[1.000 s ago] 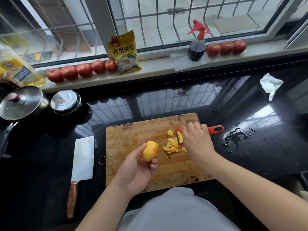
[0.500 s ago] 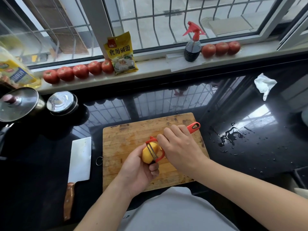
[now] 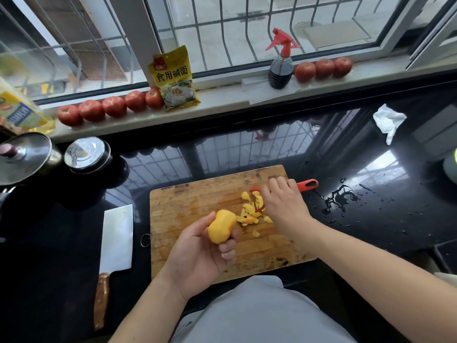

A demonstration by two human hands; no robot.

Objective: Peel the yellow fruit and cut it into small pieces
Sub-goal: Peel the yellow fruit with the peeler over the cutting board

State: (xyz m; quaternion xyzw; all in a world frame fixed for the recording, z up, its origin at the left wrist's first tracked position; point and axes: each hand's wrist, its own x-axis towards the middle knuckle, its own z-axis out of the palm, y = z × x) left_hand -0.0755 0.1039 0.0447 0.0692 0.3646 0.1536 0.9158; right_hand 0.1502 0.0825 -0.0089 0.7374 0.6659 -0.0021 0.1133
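Peeler (image 3: 306, 185): only the red handle end and a bit of the head show, the rest is under the right hand (image 3: 284, 206). Yellow fruit (image 3: 220, 226): lower end buried in the left hand (image 3: 200, 253). Oil bottle (image 3: 19, 112) and lidded pot (image 3: 22, 157) are cut by the left edge. Pale object (image 3: 451, 167) is clipped at the right edge, can't identify it. Bottle label print is too blurred to read.

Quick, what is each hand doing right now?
Left hand: holds the yellow fruit.
Right hand: grips the red peeler over the peels.
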